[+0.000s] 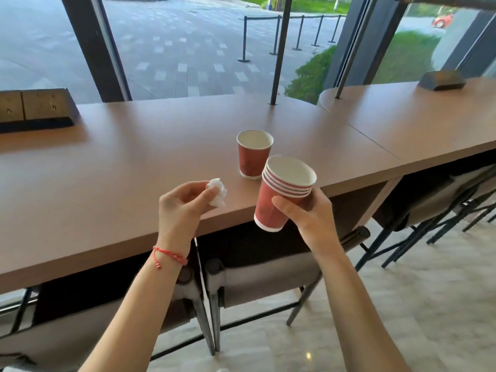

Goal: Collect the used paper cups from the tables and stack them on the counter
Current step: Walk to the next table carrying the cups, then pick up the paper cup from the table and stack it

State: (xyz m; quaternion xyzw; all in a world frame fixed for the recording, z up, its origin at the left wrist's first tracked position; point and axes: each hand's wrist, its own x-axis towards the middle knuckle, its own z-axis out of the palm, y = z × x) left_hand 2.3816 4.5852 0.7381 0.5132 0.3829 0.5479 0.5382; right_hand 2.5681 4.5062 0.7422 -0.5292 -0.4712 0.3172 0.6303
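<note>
My right hand grips a nested stack of several red paper cups, tilted to the left, just in front of the brown table's near edge. A single red paper cup stands upright and empty-looking on the table, just behind the stack. My left hand pinches a crumpled white tissue above the table's front edge, left of the cups.
A dark socket box sits on the table at far left and another on the adjoining table at right. Two thin black poles rise from the tabletops. Chairs are tucked under the table. Windows lie behind.
</note>
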